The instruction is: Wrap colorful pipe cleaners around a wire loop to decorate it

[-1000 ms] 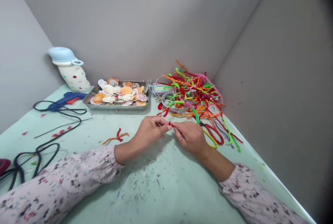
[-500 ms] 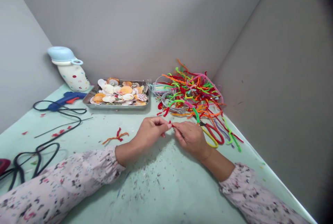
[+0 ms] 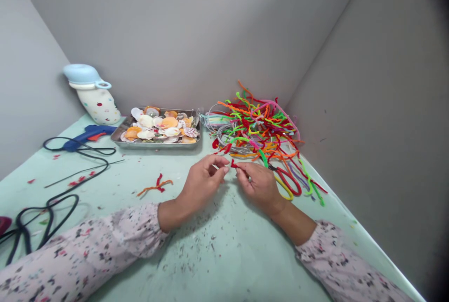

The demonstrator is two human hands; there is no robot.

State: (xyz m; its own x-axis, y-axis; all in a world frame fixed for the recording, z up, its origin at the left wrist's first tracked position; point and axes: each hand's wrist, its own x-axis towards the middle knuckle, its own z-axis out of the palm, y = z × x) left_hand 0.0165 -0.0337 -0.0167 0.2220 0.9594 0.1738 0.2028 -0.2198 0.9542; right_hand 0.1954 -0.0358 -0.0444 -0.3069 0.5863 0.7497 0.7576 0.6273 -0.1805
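Between the thumb and forefinger of my right hand point(image 3: 257, 183) is a short red pipe cleaner point(image 3: 233, 164), its bent end sticking out to the left. My left hand point(image 3: 203, 178) is just beside it, thumb and forefinger slightly apart with nothing between them. On the table left of my left hand lies a small orange and red twisted pipe cleaner piece point(image 3: 156, 186). Beyond my right hand spreads a tangled pile of coloured pipe cleaners point(image 3: 259, 124). A pair of scissors with red and yellow handles point(image 3: 289, 183) lies partly behind that hand.
A metal tray point(image 3: 157, 145) heaped with seashells point(image 3: 168, 124) stands at the back. To its left are a blue glue gun point(image 3: 84, 136), a black cord point(image 3: 66, 199) and a white bottle with a blue lid point(image 3: 94, 94). Small red scraps point(image 3: 77, 181) dot the green tabletop point(image 3: 224, 260).
My left fingers have let go of the red pipe cleaner and moved slightly left, away from my right hand. The red pipe cleaner stays in my right fingers.
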